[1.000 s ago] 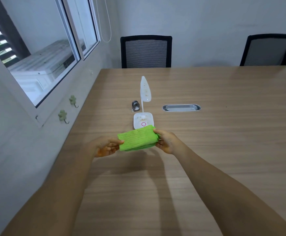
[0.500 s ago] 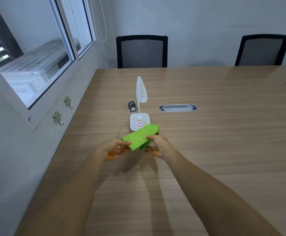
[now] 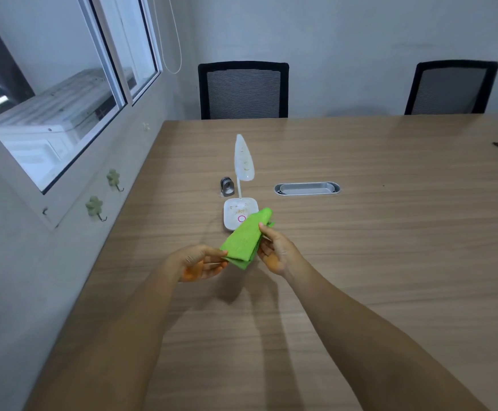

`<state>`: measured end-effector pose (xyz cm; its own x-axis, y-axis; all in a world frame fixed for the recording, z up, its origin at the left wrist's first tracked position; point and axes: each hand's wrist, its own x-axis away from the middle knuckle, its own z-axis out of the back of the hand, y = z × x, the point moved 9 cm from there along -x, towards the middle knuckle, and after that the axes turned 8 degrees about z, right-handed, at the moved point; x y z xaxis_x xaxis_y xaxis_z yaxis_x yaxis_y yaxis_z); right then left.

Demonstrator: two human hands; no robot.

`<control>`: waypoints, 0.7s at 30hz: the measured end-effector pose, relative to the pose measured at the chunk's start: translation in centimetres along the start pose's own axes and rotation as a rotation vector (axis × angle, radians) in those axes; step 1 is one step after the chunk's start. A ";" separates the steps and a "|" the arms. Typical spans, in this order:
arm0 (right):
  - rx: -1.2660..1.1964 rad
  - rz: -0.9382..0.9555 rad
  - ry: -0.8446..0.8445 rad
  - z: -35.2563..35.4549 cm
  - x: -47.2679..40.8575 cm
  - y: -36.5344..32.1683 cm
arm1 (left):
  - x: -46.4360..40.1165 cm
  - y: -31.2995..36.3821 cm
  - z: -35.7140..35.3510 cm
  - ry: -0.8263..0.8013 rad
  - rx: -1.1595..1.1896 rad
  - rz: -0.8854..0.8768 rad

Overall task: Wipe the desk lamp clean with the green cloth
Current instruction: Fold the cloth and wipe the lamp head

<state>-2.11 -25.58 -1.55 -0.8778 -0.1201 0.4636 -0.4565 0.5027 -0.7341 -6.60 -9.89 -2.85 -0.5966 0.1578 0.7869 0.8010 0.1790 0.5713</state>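
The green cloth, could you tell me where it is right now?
In the head view, the green cloth is held folded between both hands, above the table, just in front of the lamp base.

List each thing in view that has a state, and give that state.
green cloth: folded, held above the table by both hands.
left hand: gripping the cloth's near end.
right hand: gripping the cloth's side.
desk lamp: upright, crumbs on head and base, unwiped.
cable tray: shut.
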 end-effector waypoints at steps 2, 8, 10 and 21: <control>0.030 -0.008 0.009 0.1 0.0 0.2 | -0.2 -0.1 -0.1 -0.013 -0.025 0.006; -0.014 -0.027 -0.106 -1.3 0.0 0.7 | -0.1 0.0 -0.9 -0.052 -0.110 0.019; -0.030 0.011 -0.122 -1.8 0.2 0.2 | -0.1 0.1 -1.0 -0.051 -0.148 0.039; 0.535 0.220 -0.031 -0.3 0.5 -8.9 | 2.9 11.1 0.5 0.216 -0.281 -0.245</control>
<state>1.56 -29.87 5.31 -0.9606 -0.0904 0.2630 -0.2655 0.0171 -0.9640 0.53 -6.96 5.69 -0.7705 -0.0692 0.6337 0.6374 -0.0904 0.7652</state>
